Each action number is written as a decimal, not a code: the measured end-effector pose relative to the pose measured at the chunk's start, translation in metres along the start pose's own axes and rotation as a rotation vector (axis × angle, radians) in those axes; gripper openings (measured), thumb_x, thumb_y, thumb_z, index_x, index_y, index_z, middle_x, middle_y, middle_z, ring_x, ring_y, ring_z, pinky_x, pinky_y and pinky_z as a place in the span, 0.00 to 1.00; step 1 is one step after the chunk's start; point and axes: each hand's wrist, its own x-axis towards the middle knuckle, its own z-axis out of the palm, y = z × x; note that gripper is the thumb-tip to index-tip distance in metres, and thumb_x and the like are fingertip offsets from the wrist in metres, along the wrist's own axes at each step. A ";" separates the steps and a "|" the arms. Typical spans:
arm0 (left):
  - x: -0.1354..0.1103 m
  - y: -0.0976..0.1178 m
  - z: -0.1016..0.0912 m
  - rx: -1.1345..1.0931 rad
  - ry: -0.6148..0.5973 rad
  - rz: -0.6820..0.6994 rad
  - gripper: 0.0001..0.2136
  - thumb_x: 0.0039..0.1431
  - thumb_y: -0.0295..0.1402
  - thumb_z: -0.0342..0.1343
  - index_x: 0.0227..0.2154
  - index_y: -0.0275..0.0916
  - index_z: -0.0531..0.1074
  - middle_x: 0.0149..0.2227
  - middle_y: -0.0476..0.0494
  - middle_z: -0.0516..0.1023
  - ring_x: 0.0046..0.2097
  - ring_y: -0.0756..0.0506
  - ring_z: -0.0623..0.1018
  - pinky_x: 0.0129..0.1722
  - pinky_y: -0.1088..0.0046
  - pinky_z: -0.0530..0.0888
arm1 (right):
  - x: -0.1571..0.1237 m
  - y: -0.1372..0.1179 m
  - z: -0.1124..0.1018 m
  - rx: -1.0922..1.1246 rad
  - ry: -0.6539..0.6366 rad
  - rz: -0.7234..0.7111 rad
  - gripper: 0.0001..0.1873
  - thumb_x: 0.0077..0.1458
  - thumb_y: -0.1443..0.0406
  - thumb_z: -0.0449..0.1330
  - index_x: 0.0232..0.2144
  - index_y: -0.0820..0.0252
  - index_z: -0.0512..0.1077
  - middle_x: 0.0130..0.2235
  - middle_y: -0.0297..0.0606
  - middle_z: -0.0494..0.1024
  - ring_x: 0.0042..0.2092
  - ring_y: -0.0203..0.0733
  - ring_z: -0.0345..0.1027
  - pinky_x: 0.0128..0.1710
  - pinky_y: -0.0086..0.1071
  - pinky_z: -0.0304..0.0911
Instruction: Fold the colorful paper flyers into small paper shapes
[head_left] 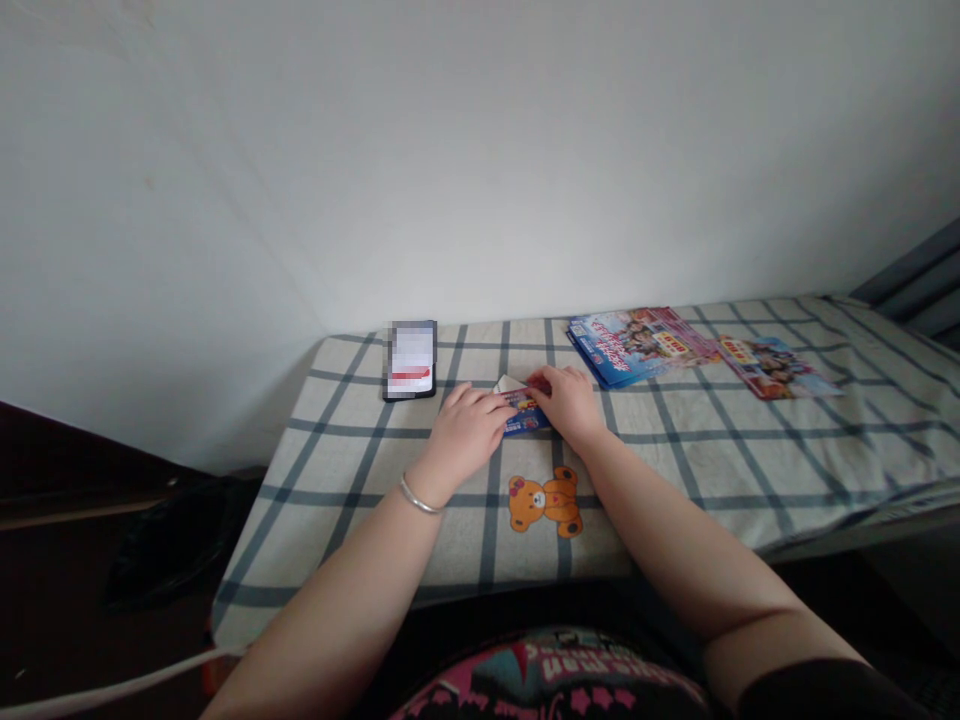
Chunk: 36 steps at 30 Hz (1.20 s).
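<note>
A small folded blue and white leaflet (523,408) lies on the checked cloth (712,450) between both hands. My left hand (469,430), with a silver bangle on its wrist, presses on the leaflet's left side with its fingers curled. My right hand (570,400) rests on the leaflet's right side, fingers bent down onto it. Both hands hide most of the paper.
A phone (410,360) lies flat beyond my left hand near the wall. A stack of colourful leaflets (637,345) and one separate leaflet (776,365) lie at the right rear. An orange bear print (546,503) marks the cloth. A dark metal frame (911,280) is far right.
</note>
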 end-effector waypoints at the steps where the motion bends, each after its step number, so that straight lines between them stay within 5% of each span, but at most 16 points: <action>1: -0.001 0.001 -0.001 -0.006 -0.002 -0.001 0.12 0.60 0.28 0.54 0.46 0.45 0.74 0.48 0.47 0.77 0.50 0.41 0.71 0.58 0.53 0.60 | 0.000 0.000 0.000 0.000 0.001 0.001 0.06 0.55 0.62 0.61 0.36 0.55 0.75 0.34 0.38 0.80 0.40 0.48 0.68 0.45 0.41 0.58; 14: 0.000 0.011 0.000 0.044 0.050 -0.136 0.15 0.60 0.36 0.56 0.49 0.42 0.72 0.50 0.42 0.75 0.50 0.37 0.70 0.60 0.47 0.56 | -0.012 -0.003 -0.010 0.018 0.119 -0.148 0.09 0.57 0.66 0.57 0.38 0.56 0.78 0.44 0.42 0.77 0.47 0.50 0.64 0.49 0.43 0.60; 22: 0.003 0.010 0.004 0.064 0.010 -0.210 0.15 0.62 0.35 0.51 0.51 0.40 0.68 0.52 0.41 0.72 0.51 0.38 0.68 0.50 0.57 0.66 | -0.020 -0.016 -0.014 -0.088 -0.107 -0.222 0.16 0.61 0.63 0.53 0.47 0.52 0.76 0.46 0.41 0.76 0.48 0.48 0.62 0.50 0.41 0.59; 36: 0.001 0.006 0.004 0.055 0.026 -0.203 0.13 0.61 0.33 0.52 0.48 0.39 0.70 0.50 0.41 0.74 0.51 0.39 0.69 0.50 0.57 0.65 | -0.029 -0.035 -0.017 -0.295 -0.180 -0.149 0.22 0.62 0.64 0.49 0.56 0.43 0.69 0.50 0.42 0.71 0.49 0.49 0.61 0.47 0.40 0.55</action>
